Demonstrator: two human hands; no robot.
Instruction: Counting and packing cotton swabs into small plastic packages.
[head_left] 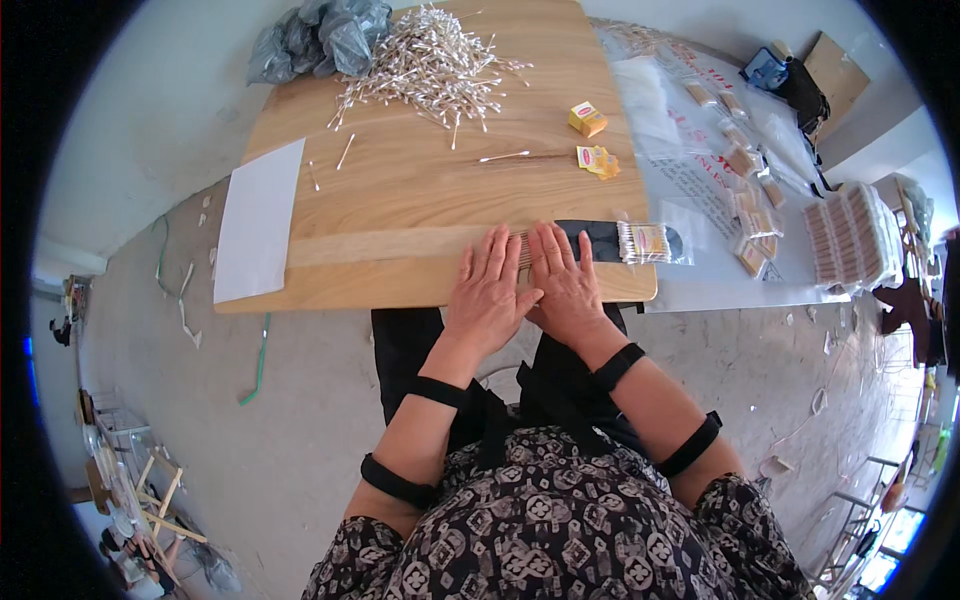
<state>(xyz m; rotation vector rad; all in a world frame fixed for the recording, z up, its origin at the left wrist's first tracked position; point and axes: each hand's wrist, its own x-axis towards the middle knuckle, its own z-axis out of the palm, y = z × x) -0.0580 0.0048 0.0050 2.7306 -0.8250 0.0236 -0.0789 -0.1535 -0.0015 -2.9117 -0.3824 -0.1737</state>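
Note:
My left hand [489,293] lies flat near the table's front edge, its fingers stretched out and pointing away from me. Right beside it, my right hand [567,287] rests flat too, thumbs close together. Under and between my fingers shows a row of cotton swabs [524,250], mostly hidden by the hands. From beneath my right hand a flat black strip [592,236] runs to the right. On its far end is a clear bag of cotton swabs [643,242] with a yellow label, opening partly over the table's right edge.
A heap of loose cotton swabs [430,70] lies at the back of the wooden table [400,210], beside a grey plastic bag [320,40]. Yellow label stacks [588,119] sit at right, white paper [258,225] at left. Filled packs [850,238] are piled on the plastic-covered surface.

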